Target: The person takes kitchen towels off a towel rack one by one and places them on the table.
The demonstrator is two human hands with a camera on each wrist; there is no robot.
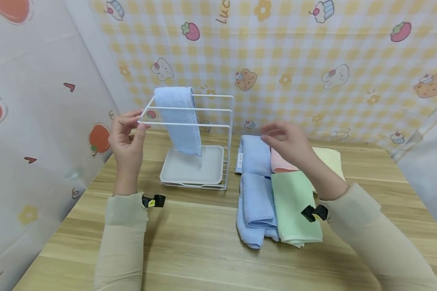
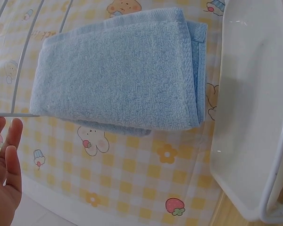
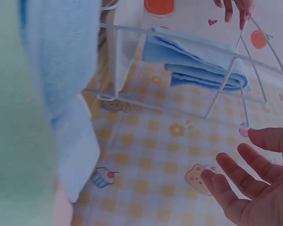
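Note:
A white wire rack (image 1: 230, 139) stands on the table, with a folded light-blue towel (image 1: 178, 117) draped over its rear bars at the left. My left hand (image 1: 126, 135) holds the rack's front left top corner between thumb and fingers. In the left wrist view the blue towel (image 2: 118, 70) hangs beside those fingers (image 2: 13, 134). My right hand (image 1: 285, 139) is raised to the right of the rack, fingers loosely bent and holding nothing. Beneath and around it lie folded towels: blue (image 1: 255, 155), pink (image 1: 281, 161), yellow (image 1: 329, 157) and green (image 1: 295, 206).
A white tray (image 1: 167, 171) sits in the base of the rack, below the hanging towel. Another stack of folded blue towels (image 1: 258, 202) lies nearer the front, left of the green one. A yellow checked cloth (image 1: 284, 52) covers the wall behind the wooden table (image 1: 189, 250).

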